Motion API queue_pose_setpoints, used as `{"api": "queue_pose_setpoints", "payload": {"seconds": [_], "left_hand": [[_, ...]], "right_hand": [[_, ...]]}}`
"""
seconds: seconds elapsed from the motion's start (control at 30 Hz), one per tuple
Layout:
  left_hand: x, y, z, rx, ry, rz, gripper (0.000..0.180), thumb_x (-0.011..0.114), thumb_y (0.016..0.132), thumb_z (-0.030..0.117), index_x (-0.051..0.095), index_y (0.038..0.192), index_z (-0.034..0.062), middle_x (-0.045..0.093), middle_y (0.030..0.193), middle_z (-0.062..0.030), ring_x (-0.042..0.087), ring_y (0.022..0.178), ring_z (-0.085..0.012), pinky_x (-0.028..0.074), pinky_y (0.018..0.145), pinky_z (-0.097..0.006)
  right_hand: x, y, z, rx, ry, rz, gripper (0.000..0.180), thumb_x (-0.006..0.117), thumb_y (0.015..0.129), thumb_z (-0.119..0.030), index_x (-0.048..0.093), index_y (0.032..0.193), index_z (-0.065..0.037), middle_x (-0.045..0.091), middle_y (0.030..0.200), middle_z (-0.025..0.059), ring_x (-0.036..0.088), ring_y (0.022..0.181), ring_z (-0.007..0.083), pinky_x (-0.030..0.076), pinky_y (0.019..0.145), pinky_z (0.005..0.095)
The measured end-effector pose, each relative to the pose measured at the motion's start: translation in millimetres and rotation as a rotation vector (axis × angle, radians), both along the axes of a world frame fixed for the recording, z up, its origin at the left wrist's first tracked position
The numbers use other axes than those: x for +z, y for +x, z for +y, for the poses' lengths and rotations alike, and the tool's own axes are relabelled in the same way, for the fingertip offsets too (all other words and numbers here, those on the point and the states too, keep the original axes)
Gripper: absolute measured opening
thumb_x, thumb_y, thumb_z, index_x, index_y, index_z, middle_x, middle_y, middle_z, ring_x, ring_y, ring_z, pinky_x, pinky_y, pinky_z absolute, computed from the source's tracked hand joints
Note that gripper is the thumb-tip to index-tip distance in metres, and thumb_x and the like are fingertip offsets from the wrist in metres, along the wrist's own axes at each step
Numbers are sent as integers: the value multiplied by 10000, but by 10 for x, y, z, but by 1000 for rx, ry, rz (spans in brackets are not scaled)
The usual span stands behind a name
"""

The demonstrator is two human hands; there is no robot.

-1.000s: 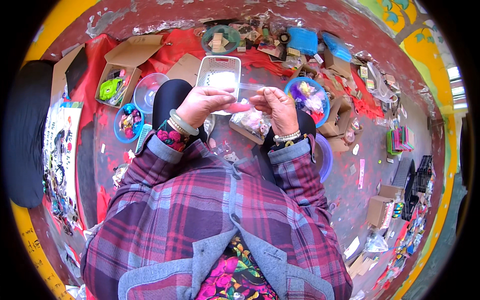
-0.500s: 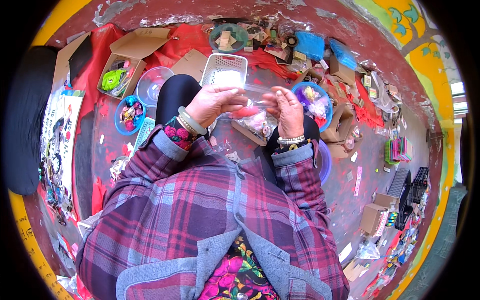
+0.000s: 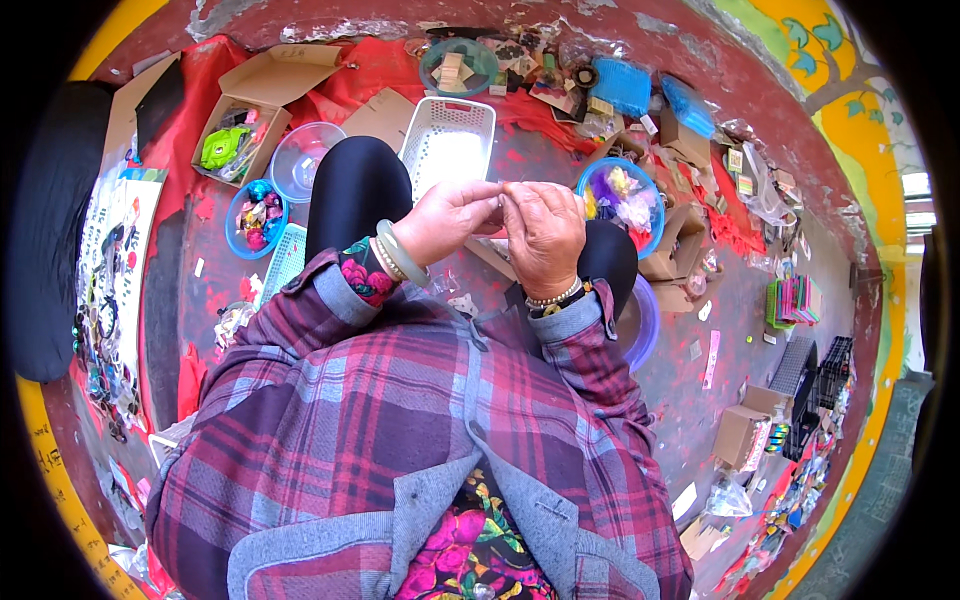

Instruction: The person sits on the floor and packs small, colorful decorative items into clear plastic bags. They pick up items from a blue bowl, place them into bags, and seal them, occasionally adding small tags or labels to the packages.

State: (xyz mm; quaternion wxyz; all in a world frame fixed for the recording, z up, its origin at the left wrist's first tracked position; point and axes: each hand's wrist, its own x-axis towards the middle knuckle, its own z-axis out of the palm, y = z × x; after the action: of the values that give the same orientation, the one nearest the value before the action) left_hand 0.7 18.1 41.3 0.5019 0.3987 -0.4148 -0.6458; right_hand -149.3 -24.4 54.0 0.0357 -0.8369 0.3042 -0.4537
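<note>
My left hand (image 3: pixel 450 225) and my right hand (image 3: pixel 545 232) meet between my knees, fingertips pressed together. Both are closed in a pinch, and whatever sits between the fingers is too small and covered to make out. Just beyond the left hand stands a white plastic basket (image 3: pixel 412 150) with perforated sides. To the right of the right hand, a blue basin (image 3: pixel 583 180) holds purple, white and yellow fluffy pieces. Below the hands, a cardboard box (image 3: pixel 492 258) is mostly hidden by them.
At left stand a blue basin (image 3: pixel 235 240) of colourful shiny pieces, a clear basin (image 3: pixel 290 165) and an open cardboard box (image 3: pixel 262 160) with a bright green item. A purple basin (image 3: pixel 648 335) sits beside my right knee. Blue plastic baskets (image 3: pixel 622 88) lie at the back right.
My hands were apart with a clear plastic bag between them. They have come together at the fingertips, the right hand moving left and turning its back upward. The bag no longer shows.
</note>
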Motion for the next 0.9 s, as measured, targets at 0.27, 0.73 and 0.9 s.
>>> {"api": "queue_pose_setpoints", "payload": {"seconds": [0.27, 0.73, 0.9], "left_hand": [[71, -79, 64, 94, -291, -533, 205, 449, 866, 34, 580, 1013, -24, 621, 813, -132, 600, 746, -168, 472, 674, -275], [152, -81, 119, 91, -356, -718, 207, 508, 859, 52, 599, 1035, -9, 636, 863, -165, 637, 794, -217, 497, 707, -295], [185, -81, 117, 79, -290, -679, 206, 496, 869, 48, 603, 1034, -10, 644, 893, -125, 632, 839, -179, 500, 746, -264]], "right_hand": [[18, -26, 61, -41, -139, 224, 151, 592, 704, -148, 605, 834, -72, 596, 800, 35, 563, 783, 201, 391, 742, 348], [77, -62, 86, -43, -23, 65, 117, 642, 628, -145, 572, 713, -104, 548, 718, 25, 539, 738, 209, 391, 705, 353], [16, -113, 19, -69, 247, -193, 109, 625, 626, -46, 574, 715, -83, 544, 682, 52, 540, 664, 221, 414, 625, 327]]}}
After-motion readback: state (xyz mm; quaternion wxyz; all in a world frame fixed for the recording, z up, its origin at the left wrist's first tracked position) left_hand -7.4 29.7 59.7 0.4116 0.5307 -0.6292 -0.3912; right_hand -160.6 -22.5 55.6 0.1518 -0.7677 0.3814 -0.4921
